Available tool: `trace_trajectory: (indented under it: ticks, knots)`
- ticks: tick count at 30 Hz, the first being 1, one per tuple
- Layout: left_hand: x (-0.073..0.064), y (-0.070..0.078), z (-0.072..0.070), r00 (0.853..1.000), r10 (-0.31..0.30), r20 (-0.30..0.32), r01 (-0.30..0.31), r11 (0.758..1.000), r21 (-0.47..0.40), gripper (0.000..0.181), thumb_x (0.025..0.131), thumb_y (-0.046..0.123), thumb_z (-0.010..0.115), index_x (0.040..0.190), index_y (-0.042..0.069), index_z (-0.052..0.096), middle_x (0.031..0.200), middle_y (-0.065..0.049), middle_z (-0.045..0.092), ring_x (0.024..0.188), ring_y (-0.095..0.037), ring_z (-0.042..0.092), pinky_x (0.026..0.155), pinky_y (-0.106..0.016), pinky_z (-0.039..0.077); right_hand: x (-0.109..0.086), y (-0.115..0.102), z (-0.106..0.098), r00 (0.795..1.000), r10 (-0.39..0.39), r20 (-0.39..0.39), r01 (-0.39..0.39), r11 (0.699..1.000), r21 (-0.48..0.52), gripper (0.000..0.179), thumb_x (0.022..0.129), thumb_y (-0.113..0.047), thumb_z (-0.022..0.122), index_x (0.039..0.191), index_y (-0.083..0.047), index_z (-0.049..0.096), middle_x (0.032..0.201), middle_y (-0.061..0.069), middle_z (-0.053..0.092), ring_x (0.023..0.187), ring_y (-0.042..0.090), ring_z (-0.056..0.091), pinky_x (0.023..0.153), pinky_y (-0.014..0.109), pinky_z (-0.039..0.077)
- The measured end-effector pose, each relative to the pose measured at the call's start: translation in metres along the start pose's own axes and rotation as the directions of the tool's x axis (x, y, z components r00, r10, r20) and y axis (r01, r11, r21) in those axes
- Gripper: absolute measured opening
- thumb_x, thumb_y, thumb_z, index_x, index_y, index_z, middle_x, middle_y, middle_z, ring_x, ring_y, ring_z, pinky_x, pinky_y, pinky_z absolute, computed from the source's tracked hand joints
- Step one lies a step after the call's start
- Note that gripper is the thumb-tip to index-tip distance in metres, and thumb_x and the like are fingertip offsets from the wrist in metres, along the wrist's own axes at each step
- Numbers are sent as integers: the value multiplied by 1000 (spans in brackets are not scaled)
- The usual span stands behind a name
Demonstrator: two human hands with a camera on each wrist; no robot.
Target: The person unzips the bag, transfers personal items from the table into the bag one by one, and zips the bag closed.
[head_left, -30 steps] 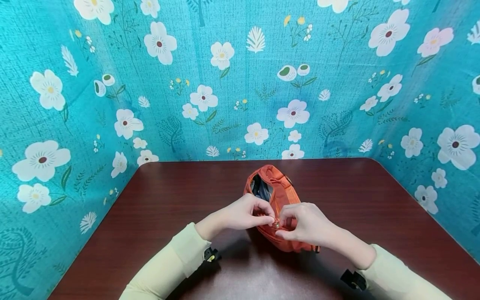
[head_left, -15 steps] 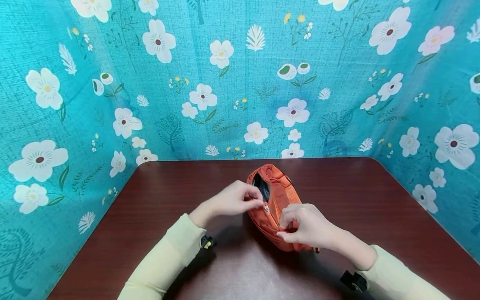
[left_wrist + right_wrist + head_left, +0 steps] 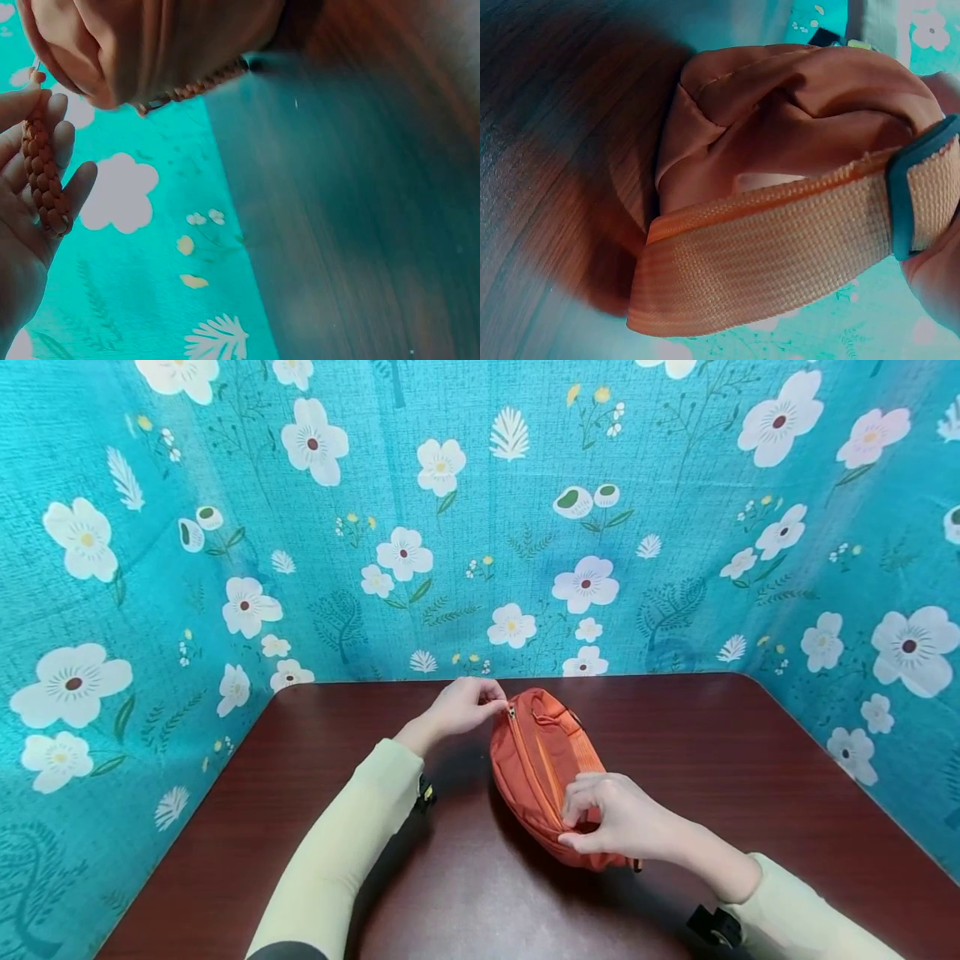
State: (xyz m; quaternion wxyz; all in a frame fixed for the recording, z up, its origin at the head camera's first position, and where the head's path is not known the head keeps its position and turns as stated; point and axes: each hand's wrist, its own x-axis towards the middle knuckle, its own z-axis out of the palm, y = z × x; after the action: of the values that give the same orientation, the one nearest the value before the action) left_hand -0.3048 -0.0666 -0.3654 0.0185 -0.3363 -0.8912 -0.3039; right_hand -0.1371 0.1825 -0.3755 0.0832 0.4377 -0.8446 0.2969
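An orange-red waist bag (image 3: 525, 768) sits on the table, its long front zipper drawn together along the top. At the bag's far end my left hand (image 3: 465, 703) pinches the zipper pull; the left wrist view shows that braided orange zipper pull (image 3: 43, 165) lying along the palm. My right hand (image 3: 618, 817) grips the bag's near end between thumb and fingers. In the right wrist view an orange webbing strap (image 3: 772, 255) with a dark buckle (image 3: 904, 202) crosses in front, and most of that hand is hidden behind it.
The bag and both forearms are over a dark reddish-brown wooden table (image 3: 360, 743). A turquoise floral cloth (image 3: 480, 543) hangs behind the table and along both sides. Black wrist devices are strapped at both cuffs.
My left hand has moved away along the zipper with its pull, from beside the right hand to the bag's far end. The bag's opening has shut. The right hand has stayed nearly still.
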Motion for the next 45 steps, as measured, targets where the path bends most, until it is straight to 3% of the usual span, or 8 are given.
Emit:
trace_trajectory:
  ticks: [5, 9, 15, 22, 31, 45]
  knots:
    - [16, -9, 3, 998, -54, -30, 56, 996, 67, 13, 96, 30, 62, 92, 20, 69, 86, 1, 67, 77, -10, 57, 71, -30, 45, -2, 3, 1, 1000, 1, 21, -2, 999, 34, 23, 77, -15, 81, 73, -30, 63, 75, -22, 54, 70, -1, 49, 62, 22, 44]
    - [24, -13, 6, 995, -87, -49, 92, 987, 132, 14, 97, 33, 61, 92, 21, 68, 81, 5, 63, 72, -11, 55, 67, -30, 44, -3, 4, 1, 999, -5, 44, 1, 996, 86, 22, 80, -14, 79, 74, -29, 64, 75, -20, 53, 70, 0, 48, 60, 22, 44]
    - [35, -7, 11, 992, -79, -97, 99, 970, 220, 14, 98, 32, 59, 92, 20, 66, 78, 8, 60, 70, -11, 54, 63, -30, 44, 0, 5, 2, 998, -34, 53, 25, 988, 152, 24, 80, -8, 77, 73, -26, 63, 73, -16, 52, 67, 1, 46, 56, 19, 42]
    - [39, -2, 13, 987, -110, -115, 137, 956, 260, 14, 98, 32, 60, 91, 21, 65, 76, 8, 60, 71, -10, 56, 62, -29, 44, 1, 6, 1, 998, -40, 53, 32, 988, 149, 26, 80, -5, 77, 73, -26, 62, 74, -16, 52, 68, 1, 47, 57, 19, 43]
    - [31, -14, 16, 992, -120, -40, 124, 984, 127, 20, 97, 34, 60, 95, 15, 67, 82, 5, 61, 75, -13, 55, 70, -30, 46, -6, 11, 1, 999, -25, 43, 20, 992, 128, 23, 80, -10, 79, 74, -27, 65, 77, -19, 57, 74, 2, 49, 65, 22, 45]
    - [21, -20, 11, 996, -90, 0, 90, 994, -61, 9, 93, 19, 68, 98, 14, 72, 92, 4, 68, 88, -11, 62, 85, -31, 50, -7, 10, 0, 998, 15, 62, -25, 988, 155, 18, 82, -16, 79, 76, -28, 67, 78, -19, 58, 75, 4, 50, 66, 24, 44]
